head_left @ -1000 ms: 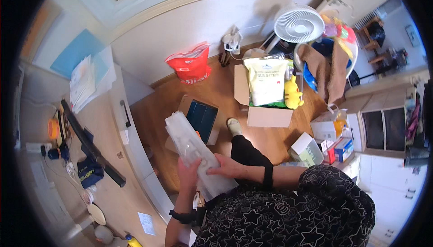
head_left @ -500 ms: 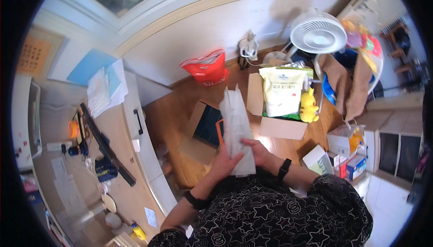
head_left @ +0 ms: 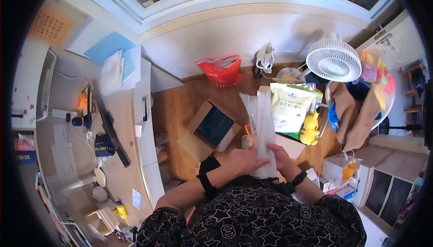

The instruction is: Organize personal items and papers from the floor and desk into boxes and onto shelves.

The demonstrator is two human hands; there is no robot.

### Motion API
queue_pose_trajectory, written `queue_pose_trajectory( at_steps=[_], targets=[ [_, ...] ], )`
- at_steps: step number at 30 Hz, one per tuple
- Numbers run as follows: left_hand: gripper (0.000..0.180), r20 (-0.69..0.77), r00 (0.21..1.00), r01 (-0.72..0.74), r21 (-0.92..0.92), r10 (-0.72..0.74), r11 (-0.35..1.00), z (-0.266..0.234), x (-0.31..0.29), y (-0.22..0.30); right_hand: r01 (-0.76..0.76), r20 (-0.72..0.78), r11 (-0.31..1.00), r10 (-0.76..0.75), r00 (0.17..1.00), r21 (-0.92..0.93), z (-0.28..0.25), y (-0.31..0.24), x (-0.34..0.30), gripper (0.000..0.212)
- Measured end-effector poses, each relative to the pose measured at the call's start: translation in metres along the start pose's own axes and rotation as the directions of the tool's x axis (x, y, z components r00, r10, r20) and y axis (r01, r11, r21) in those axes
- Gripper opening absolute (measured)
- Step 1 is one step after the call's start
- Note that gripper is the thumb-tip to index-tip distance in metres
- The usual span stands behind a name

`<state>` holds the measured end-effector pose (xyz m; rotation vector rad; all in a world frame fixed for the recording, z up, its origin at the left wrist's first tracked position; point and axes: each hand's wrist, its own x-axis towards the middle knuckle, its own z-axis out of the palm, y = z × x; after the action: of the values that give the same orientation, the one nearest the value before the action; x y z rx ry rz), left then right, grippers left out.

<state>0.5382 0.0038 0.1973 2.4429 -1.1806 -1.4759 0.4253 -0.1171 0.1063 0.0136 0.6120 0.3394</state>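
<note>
A long, folded whitish bag (head_left: 264, 132), partly see-through and with dark print on its left part, is upright in front of my body. My left hand (head_left: 246, 160) grips its left side low down, fingers closed. On the other edge my right hand (head_left: 280, 157) has its fingers and thumb closed on the bag. A thin orange strip (head_left: 249, 136), perhaps a handle, sticks out beside my left fingers. Left of the bag, an open cardboard box (head_left: 197, 125) with a dark, flat-topped item inside sits on the wooden floor. The bag's lower end is against my patterned shirt.
A red plastic bag (head_left: 221, 72) stands by the wall. To the right are a box holding a pale pouch (head_left: 291, 107), a yellow plush toy (head_left: 310, 129), a white fan (head_left: 333, 59) and a tub draped with brown cloth (head_left: 349, 116). A desk (head_left: 128, 174) runs along the left.
The view has shifted, showing more window. The whitish bag and both hands have moved right of the open box, and the bag's top now overlaps the pale pouch's box. Both hands keep their grip.
</note>
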Motion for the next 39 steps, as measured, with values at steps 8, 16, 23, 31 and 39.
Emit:
queue_pose_trajectory(
  at_steps=[8,16,23,31,39],
  targets=[
    [0.074,0.08,0.975,-0.188,-0.216,0.209,0.958,0.004,-0.006,-0.027,0.02,-0.042,0.97,-0.032,0.999,-0.242,-0.013,0.0,-0.005,0.043],
    [0.07,-0.043,0.999,-0.039,-0.457,0.021,0.889,-0.005,-0.009,-0.113,0.049,-0.378,0.947,-0.174,0.909,-0.318,-0.044,-0.031,0.047,0.038],
    [0.059,-0.139,0.989,-0.031,-0.529,-0.05,0.848,-0.014,0.034,-0.219,-0.034,-0.513,0.834,-0.305,0.803,-0.55,-0.026,-0.052,0.059,0.043],
    [0.054,-0.217,0.945,0.078,-0.571,-0.243,0.817,-0.065,0.062,-0.296,-0.044,-0.526,0.748,-0.422,0.739,-0.662,-0.031,-0.105,0.128,0.034],
    [0.055,-0.133,0.93,0.211,-0.57,-0.343,0.794,-0.064,0.065,-0.301,-0.662,-0.31,-0.488,-0.618,0.723,-0.569,-0.046,-0.179,0.22,0.032]
  ],
)
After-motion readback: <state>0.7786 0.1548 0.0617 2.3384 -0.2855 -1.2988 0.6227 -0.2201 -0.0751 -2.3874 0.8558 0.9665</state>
